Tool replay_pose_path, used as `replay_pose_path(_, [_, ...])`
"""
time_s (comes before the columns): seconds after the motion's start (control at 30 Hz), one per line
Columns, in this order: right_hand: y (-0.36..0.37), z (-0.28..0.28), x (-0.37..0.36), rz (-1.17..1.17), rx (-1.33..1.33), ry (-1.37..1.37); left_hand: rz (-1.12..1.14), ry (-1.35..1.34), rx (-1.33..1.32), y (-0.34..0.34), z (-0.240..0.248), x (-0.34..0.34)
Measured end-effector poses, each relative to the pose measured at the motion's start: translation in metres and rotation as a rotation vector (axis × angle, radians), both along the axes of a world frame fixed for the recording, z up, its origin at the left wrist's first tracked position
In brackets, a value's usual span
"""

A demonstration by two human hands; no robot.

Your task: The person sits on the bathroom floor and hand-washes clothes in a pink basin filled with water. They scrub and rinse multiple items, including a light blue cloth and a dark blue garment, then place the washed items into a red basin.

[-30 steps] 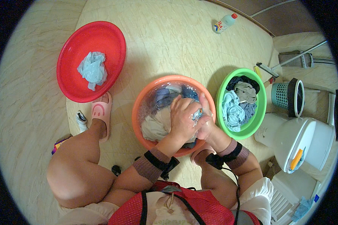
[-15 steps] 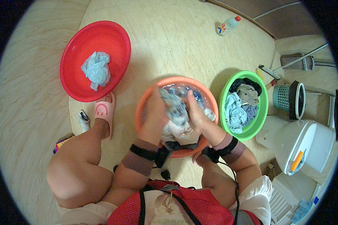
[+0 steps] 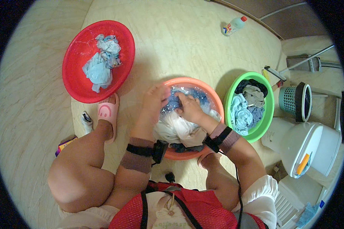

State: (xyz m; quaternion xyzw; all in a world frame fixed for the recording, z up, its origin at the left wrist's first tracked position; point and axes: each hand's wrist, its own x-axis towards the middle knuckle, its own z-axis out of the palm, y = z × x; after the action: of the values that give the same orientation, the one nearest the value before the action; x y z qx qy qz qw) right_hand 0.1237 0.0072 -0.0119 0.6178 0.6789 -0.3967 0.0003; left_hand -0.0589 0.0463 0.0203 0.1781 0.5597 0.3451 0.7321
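Observation:
An orange basin [image 3: 219, 100] of water stands between my legs. Soaking in it are blue clothes [image 3: 198, 94] toward the back, white cloth [image 3: 179, 128] in front and a dark piece [image 3: 185, 147] by the near rim. My left hand [image 3: 155, 102], slightly blurred, is over the basin's left rim, fingers loosely bent and nothing seen in them. My right hand [image 3: 190, 109] reaches over the middle, fingers apart, its tips at the blue clothes. At the far left, a red basin [image 3: 74, 72] holds a light blue cloth [image 3: 98, 72] and a crumpled patterned cloth [image 3: 110, 53].
Right of the orange basin, a green basin [image 3: 269, 114] holds several garments. Beyond stand a toilet [image 3: 294, 141], a teal basket [image 3: 287, 100] and a squeegee [image 3: 275, 72]. A bottle with a red cap [image 3: 233, 26] is on the far floor. My pink slipper [image 3: 108, 114] touches the red basin's side.
The patterned cloth has gone from my hands into the red basin, beside the light blue cloth. My hands are now apart, the right one lower over the orange basin.

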Motion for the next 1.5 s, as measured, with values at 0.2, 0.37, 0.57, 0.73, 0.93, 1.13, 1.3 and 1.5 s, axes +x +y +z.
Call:
replay_pose_path(0.2, [-0.012, -0.017, 0.023, 0.077, 0.136, 0.042, -0.593, 0.646, 0.216, -0.026, -0.04, 0.007])
replay_pose_path(0.37, [-0.01, 0.018, 0.037, -0.329, -0.157, 0.628, -0.659, 0.644, 0.364, -0.031, -0.046, 0.006])
replay_pose_path(0.57, [-0.011, 0.133, 0.048, -0.6, -0.072, 1.234, -0.582, 0.553, 0.426, -0.038, -0.063, 0.012])
replay_pose_path(0.73, [-0.004, 0.185, 0.062, -0.468, 0.003, 1.57, -0.412, 0.451, 0.379, -0.033, -0.066, 0.011])
replay_pose_path(0.93, [-0.005, 0.134, 0.07, -0.416, 0.106, 0.879, -0.278, 0.418, 0.21, -0.026, -0.052, 0.003])
replay_pose_path(1.13, [-0.018, 0.04, 0.064, 0.108, 0.194, 0.109, -0.728, 0.544, 0.524, -0.047, -0.076, 0.018])
replay_pose_path(1.3, [-0.036, -0.009, 0.039, 0.225, 0.174, -0.197, -0.775, 0.7, 0.411, -0.06, -0.092, 0.021])
replay_pose_path(1.5, [-0.008, -0.014, 0.062, 0.009, 0.196, 0.229, -0.594, 0.773, 0.394, -0.05, -0.064, 0.018])
